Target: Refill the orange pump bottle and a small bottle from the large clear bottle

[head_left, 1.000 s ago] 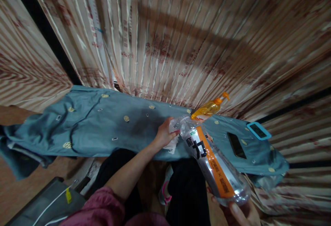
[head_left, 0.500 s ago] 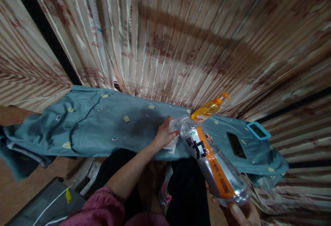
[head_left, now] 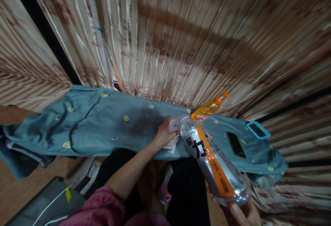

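A large clear plastic bottle (head_left: 210, 164) with an orange and silver label lies slanted across the front edge of the cloth, over my knee. My left hand (head_left: 165, 134) is closed around clear plastic at its upper end. A white crumpled piece, like tissue or thin film (head_left: 171, 146), hangs below those fingers; how it is held is hidden. Under the bottle's base, my right hand (head_left: 239, 214) grips it with the thumb on the near side, partly cut off by the frame. Just behind the bottle's top stands an orange pump bottle (head_left: 207, 109).
A blue-grey patterned cloth (head_left: 137, 129) covers the long narrow surface. On its right lie a dark phone (head_left: 236, 145) and a blue-framed device (head_left: 258, 130). Pleated curtains (head_left: 165, 46) hang close behind. A grey case with a white cable (head_left: 49, 202) sits at lower left.
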Tool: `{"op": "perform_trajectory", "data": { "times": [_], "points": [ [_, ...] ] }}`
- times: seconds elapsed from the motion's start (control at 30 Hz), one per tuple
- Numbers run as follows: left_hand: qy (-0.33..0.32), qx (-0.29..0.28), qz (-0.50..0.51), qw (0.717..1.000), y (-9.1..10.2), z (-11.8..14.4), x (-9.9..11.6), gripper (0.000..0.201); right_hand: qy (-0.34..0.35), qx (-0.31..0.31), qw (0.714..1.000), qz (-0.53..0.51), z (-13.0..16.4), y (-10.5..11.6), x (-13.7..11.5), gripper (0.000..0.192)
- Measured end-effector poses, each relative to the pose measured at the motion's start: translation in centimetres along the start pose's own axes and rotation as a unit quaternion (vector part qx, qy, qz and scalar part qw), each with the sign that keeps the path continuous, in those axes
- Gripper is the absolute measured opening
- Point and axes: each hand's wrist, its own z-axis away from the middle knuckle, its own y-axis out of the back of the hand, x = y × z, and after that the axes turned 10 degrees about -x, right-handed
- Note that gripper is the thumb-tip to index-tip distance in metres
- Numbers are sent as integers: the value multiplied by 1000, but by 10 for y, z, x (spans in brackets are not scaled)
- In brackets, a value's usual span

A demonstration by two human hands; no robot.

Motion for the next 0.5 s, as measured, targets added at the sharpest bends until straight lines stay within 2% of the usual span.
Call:
{"op": "perform_trajectory", "data": {
  "times": [0.5],
  "points": [
    [-4, -1, -1, 1000, 2, 1, 4, 54, 11, -11, 1000, -22, 2, -2, -1, 78]
  ]
}}
